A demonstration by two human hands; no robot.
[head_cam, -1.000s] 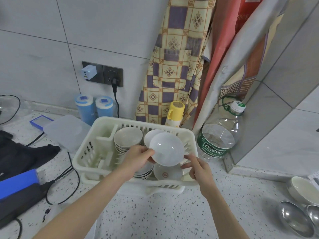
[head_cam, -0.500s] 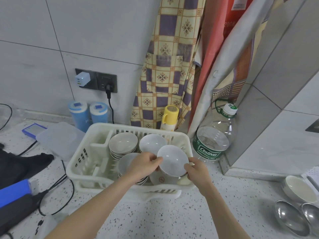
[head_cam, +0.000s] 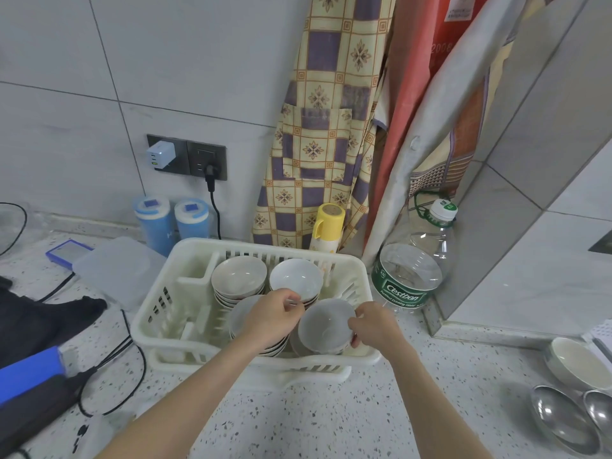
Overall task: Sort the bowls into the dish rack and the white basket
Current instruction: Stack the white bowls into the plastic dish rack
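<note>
Both hands are inside the white dish rack [head_cam: 159, 313] on the speckled counter [head_cam: 381, 415]. The left hand [head_cam: 275, 318] pinches the near-left rim of a white bowl [head_cam: 326, 327]; the right hand [head_cam: 374, 326] has its fingers curled on the bowl's right rim. So the grip of each hand is grasping that same bowl, which sits tilted, mouth up, in the rack's front right corner on top of another bowl. A stack of bowls [head_cam: 239, 276] stands at the rack's back middle, a second white stack [head_cam: 296, 279] just beside it to the right, and a third stack lies partly hidden under the left hand. A large clear water bottle [head_cam: 410, 273] stands just right of the rack. At the far right edge, a white-lined bowl [head_cam: 578, 362] and two metal bowls [head_cam: 563, 415] rest on the counter, well apart from the rack.
</note>
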